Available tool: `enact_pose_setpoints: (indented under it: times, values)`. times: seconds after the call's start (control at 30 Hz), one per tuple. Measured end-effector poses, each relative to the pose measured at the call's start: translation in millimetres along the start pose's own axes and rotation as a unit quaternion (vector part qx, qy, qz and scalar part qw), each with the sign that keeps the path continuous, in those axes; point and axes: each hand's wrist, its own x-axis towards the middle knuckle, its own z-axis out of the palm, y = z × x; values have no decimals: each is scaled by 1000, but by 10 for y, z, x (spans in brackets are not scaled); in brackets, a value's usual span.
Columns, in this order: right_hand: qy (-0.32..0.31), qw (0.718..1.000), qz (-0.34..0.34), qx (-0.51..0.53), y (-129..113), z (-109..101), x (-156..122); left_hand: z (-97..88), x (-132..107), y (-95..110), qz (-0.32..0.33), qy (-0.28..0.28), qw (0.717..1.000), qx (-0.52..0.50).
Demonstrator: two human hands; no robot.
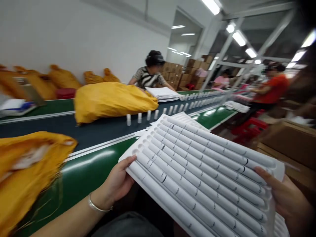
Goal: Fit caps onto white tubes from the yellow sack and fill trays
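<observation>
I hold a white plastic tray (277, 169) filled with several rows of white tubes (197, 164), tilted over my lap at the edge of the green bench. My left hand (118, 182) grips the tray's near left corner, thumb on top, a bracelet on the wrist. My right hand (286, 197) grips the tray's right end, its thumb lying over the rim. More stacked trays (185, 117) lie under it on the bench.
A dark conveyor belt (98, 131) carries a line of upright small white tubes (148, 115). Yellow bags lie at left (22, 174) and across the belt (111, 100). Other people sit along the line. Cardboard boxes (291, 141) stand at right.
</observation>
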Motion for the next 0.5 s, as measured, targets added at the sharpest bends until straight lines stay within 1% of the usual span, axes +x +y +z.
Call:
enact_pose_setpoints:
  times: [0.07, 0.13, 0.23, 0.37, 0.43, 0.5]
  values:
    - [-45, 999, 15, -17, 167, 504, 4, -436, -161, 104, 20, 63, 998, -23]
    - [-92, 995, 39, -29, 318, 1030, -6, -836, -319, 189, 41, 113, 992, -43]
    - [-173, 982, 65, -34, 510, 1804, -66, -1335, -568, 323, 79, 164, 981, -61]
    - [-261, 962, 71, -33, 720, 2724, -235, -1845, -874, 545, 132, 241, 958, -81]
    - [-315, 946, 70, -31, 827, 3106, -350, -2066, -978, 634, 162, 278, 943, -90]
    - [-361, 929, 77, -35, 945, 3414, -459, -2266, -1044, 674, 183, 299, 931, -100]
